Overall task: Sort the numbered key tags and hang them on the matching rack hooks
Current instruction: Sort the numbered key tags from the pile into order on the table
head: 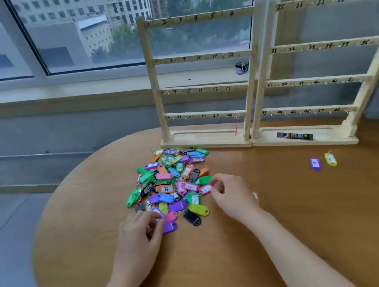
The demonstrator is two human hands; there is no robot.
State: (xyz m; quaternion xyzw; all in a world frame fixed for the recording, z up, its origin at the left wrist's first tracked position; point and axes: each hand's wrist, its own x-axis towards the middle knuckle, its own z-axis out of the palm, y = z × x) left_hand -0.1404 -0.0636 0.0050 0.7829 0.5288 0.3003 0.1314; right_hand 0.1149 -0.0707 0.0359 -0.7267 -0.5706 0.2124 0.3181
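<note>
A heap of coloured numbered key tags lies on the round wooden table. My left hand rests at the heap's near edge, fingers curled around a purple tag. At the heap's right edge my right hand pinches a pink tag with a white label. Two wooden racks stand at the back: the left rack is numbered 1 to 24, the right rack 25 to 48. No tags hang on their hooks.
A purple tag and a yellow tag lie apart on the table at the right. A dark sachet lies on the right rack's base. Behind the racks are a window sill and a window. The table edge curves off at the left.
</note>
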